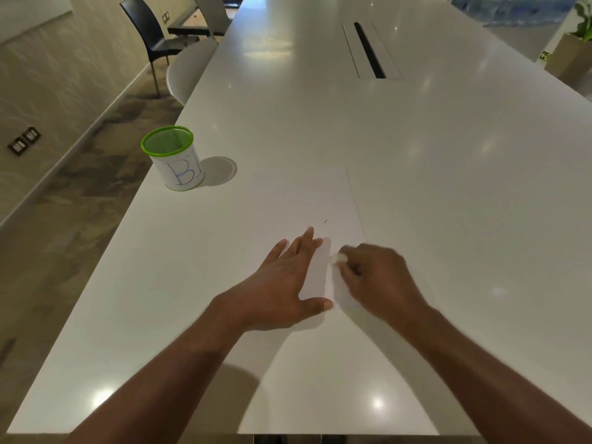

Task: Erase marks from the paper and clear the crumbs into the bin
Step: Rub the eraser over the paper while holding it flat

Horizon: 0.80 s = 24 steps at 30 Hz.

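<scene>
I count one sheet of paper [320, 203] on one long white table [448, 155], one green-rimmed bin [174, 163], and one white eraser [339, 258]. My two hands are here: left hand [282, 280] and right hand [378, 277]. Past the table stand three chairs [150, 30].

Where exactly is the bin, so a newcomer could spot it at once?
Start at the long white table and follow its left edge. There, left of and beyond the white sheet of paper, stands a small white cylindrical bin. It alone has a bright green mesh rim and blue handwritten letters.
</scene>
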### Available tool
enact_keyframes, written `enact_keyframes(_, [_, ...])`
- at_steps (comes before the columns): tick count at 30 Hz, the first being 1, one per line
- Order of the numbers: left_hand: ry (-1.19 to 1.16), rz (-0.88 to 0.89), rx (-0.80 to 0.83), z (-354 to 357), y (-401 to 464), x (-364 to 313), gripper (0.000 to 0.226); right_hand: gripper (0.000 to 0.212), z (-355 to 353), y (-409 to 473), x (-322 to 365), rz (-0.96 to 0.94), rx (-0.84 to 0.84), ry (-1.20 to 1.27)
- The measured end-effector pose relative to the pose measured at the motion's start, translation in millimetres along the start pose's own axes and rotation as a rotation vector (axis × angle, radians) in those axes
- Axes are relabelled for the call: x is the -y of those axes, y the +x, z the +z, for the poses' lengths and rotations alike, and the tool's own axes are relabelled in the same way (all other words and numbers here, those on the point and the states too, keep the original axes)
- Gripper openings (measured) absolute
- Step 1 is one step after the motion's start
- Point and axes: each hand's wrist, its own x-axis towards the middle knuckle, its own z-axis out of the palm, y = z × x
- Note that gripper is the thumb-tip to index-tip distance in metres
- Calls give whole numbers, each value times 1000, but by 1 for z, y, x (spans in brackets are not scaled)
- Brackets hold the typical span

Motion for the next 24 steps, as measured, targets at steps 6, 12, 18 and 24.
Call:
enact_keyframes(6, [2,-1,-6,3,2,4,105,16,0,-1,13,13,-45,4])
enact_keyframes(12, [8,-8,-8,4,1,4,104,13,-1,11,-12,46,-58,-35])
enact_keyframes(18, [18,-3,-12,2,1,4,106,21,-9,-8,-5,28,-35,-22])
enact_keyframes(24, [120,21,15,3,2,4,91,19,-13,-19,-16,-9,21,-24])
